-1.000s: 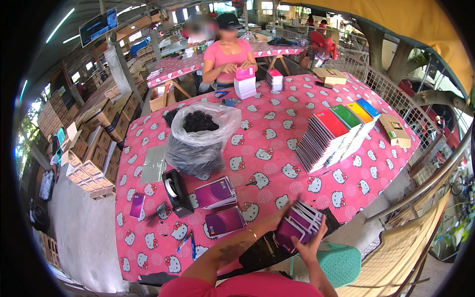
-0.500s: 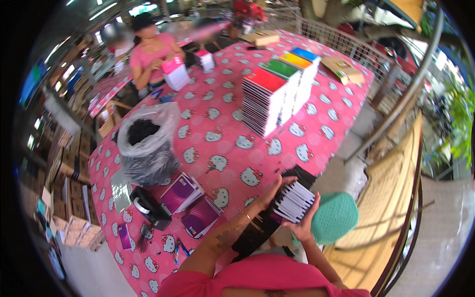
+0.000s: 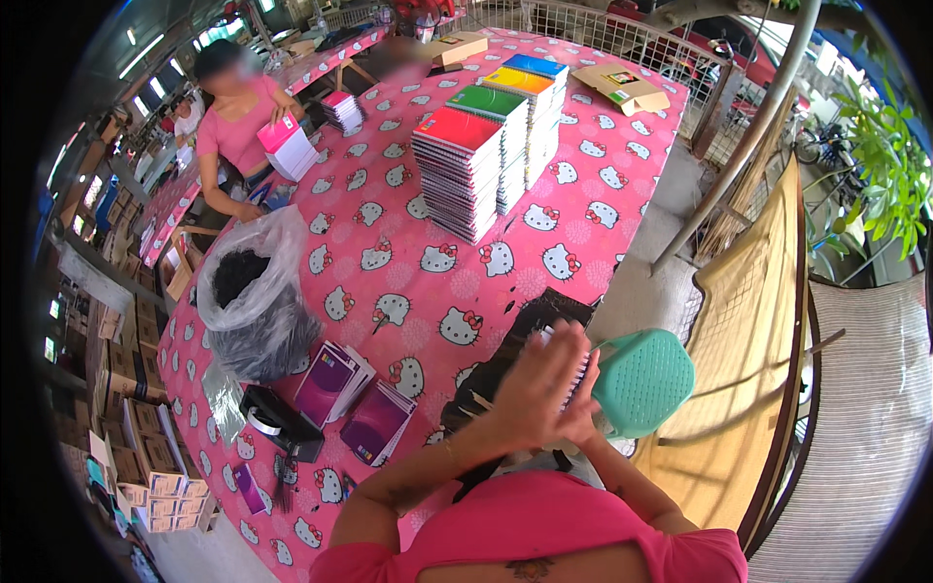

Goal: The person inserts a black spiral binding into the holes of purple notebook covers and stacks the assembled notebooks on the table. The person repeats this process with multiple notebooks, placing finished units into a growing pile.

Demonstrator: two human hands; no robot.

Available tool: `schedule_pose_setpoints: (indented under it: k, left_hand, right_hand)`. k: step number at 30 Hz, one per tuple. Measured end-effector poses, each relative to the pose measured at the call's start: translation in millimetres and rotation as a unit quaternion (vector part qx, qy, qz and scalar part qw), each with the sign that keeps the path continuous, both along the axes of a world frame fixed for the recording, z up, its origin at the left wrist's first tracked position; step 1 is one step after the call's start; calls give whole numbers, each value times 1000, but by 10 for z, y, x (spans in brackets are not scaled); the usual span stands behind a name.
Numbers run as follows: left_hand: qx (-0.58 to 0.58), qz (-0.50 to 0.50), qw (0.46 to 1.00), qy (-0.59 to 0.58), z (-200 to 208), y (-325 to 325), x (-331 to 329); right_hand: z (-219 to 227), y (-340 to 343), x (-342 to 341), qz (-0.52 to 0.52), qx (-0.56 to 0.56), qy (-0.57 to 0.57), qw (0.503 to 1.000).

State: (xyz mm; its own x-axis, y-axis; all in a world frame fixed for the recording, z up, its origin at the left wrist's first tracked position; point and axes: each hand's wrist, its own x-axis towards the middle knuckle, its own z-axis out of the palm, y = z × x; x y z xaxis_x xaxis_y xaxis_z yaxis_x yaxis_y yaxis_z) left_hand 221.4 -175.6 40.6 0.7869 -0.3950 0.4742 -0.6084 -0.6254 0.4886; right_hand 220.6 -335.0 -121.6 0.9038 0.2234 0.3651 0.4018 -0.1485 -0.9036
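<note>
A small stack of spiral notebooks (image 3: 579, 380) is held upright in front of me; only a strip of its coiled edge and white pages shows. My right hand (image 3: 581, 416) grips the stack from the near right side, partly hidden. Across its left side lies my left hand (image 3: 540, 379), fingers stretched out and slightly blurred, hiding most of the notebooks. Beneath both hands a black sheet (image 3: 556, 313) covers the table edge. Purple-covered notebooks (image 3: 379, 424) lie in two small piles to the left.
A tall block of notebooks (image 3: 457, 133) with red, green, yellow and blue covers stands across the pink table (image 3: 428, 291). At left are a plastic bag of black pieces (image 3: 258, 311) and a black tool (image 3: 282, 423). A green stool (image 3: 645, 382) stands right. A co-worker (image 3: 238, 126) handles pink notebooks.
My left hand has moved from the stack's far left side to lie over it with fingers extended. The stack has turned upright. My view has shifted, and the co-worker's arm has lowered toward the table.
</note>
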Motion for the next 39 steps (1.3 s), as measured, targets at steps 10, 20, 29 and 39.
schedule_pose_setpoints:
  k: [10,20,29,39]
  left_hand:
    - [67,-17,997,16,-142,-116,-76]
    - [-621,-56,571,534,-1256,283,606]
    - [-649,98,669,348,-948,1060,189]
    - [-638,362,630,256,-1317,1152,391]
  right_hand:
    - [150,-49,33,-25,-95,-80,992]
    - [246,217,204,29,137,35,990]
    - [1202,977,1577,328,64,461,822]
    - [907,1977,2161,395,-242,423,779]
